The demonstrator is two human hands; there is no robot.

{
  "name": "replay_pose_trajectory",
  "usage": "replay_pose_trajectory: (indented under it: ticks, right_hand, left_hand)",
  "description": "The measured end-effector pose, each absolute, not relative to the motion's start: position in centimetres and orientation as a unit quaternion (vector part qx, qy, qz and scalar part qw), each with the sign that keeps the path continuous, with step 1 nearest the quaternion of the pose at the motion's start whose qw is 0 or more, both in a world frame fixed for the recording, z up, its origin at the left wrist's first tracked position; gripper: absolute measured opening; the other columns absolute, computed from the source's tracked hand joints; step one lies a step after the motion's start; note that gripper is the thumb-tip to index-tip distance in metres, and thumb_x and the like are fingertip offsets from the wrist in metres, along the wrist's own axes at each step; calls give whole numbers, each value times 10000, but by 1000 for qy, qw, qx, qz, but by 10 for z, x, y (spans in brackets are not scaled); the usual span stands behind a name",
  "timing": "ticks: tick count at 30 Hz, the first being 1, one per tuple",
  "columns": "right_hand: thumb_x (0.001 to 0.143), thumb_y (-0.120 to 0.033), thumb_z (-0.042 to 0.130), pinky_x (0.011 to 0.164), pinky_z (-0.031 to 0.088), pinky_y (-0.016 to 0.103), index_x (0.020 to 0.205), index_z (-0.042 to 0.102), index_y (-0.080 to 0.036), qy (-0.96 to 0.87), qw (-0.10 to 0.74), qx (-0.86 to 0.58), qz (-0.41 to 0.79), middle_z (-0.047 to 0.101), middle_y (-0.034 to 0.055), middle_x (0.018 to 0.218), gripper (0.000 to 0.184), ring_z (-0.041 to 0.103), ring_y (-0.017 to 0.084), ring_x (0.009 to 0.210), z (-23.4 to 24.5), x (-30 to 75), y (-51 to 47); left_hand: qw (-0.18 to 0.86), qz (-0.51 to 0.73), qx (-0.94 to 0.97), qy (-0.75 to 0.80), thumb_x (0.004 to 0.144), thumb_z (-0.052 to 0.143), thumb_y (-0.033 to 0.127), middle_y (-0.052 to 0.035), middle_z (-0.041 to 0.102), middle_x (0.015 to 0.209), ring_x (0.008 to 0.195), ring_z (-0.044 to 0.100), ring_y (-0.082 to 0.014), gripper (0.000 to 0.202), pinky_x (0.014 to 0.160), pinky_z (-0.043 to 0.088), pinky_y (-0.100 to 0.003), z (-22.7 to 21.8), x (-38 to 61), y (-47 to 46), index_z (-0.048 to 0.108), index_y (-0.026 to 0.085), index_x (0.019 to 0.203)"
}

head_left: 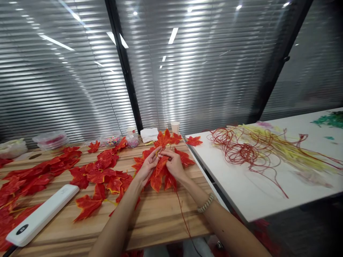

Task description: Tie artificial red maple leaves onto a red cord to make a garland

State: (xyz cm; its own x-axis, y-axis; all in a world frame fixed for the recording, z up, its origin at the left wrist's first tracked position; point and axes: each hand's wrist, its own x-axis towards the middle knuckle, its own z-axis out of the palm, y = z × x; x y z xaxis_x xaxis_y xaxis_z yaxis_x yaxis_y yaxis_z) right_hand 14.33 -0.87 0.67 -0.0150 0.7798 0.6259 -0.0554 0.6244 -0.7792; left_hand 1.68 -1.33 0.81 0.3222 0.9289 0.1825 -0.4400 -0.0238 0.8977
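Note:
Both my hands meet over a cluster of red-orange artificial maple leaves [160,171] on the wooden table [160,217]. My left hand [148,166] pinches a leaf stem at its fingertips. My right hand [174,162], with a bead bracelet on its wrist, grips the same leaf cluster from the right. A thin red wire [183,214] trails from the leaves toward the table's near edge.
Many loose maple leaves [53,171] cover the table's left. A white flat device [43,214] lies near the front left. Plastic containers [50,140], a bead tub [112,140], paper cups [175,126] and tissues stand at the back. A white table [257,192] at right holds red and yellow wire coils.

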Motion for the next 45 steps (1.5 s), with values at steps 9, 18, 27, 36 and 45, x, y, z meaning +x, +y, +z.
replay_pose_trajectory:
  ticks: [9, 18, 27, 36, 45]
  right_hand:
    - [645, -141, 528, 745, 487, 299, 786, 692, -156, -587, 638, -319, 383, 666, 75, 875, 217, 611, 191, 828, 1, 141, -6]
    - [615, -104, 506, 757, 486, 299, 812, 665, -145, -558, 631, -310, 441, 677, 67, 862, 256, 623, 187, 810, 0, 137, -6]
    - [695, -182, 552, 732, 482, 276, 836, 656, -154, -562, 636, -301, 434, 670, 56, 851, 177, 619, 165, 770, 0, 137, -5]
    - [687, -219, 575, 696, 489, 276, 807, 678, -157, -551, 628, -314, 451, 678, 57, 826, 170, 618, 164, 720, 4, 137, -9]
    - [658, -225, 592, 698, 494, 288, 786, 691, -165, -534, 631, -319, 463, 680, 62, 833, 172, 622, 179, 737, -2, 137, -5]
  left_hand:
    - [658, 509, 500, 242, 687, 671, 175, -31, 404, 1347, 1264, 315, -227, 562, 1027, 307, -279, 11, 20, -17, 497, 242, 1217]
    - [653, 525, 490, 243, 671, 693, 216, -52, 393, 1353, 1279, 281, -235, 568, 1045, 268, -286, 7, 15, -9, 506, 220, 1207]
    - [665, 525, 475, 238, 682, 680, 220, -50, 377, 1364, 1260, 318, -242, 573, 1004, 338, -292, 6, 15, -9, 483, 226, 1219]
    - [656, 511, 496, 251, 665, 695, 214, -43, 395, 1353, 1264, 311, -241, 578, 1001, 340, -274, 3, 15, -7, 499, 227, 1209]
    - [653, 495, 497, 283, 673, 696, 278, -74, 510, 1249, 1112, 501, -235, 630, 913, 419, -272, 3, 15, -9, 458, 212, 1253]
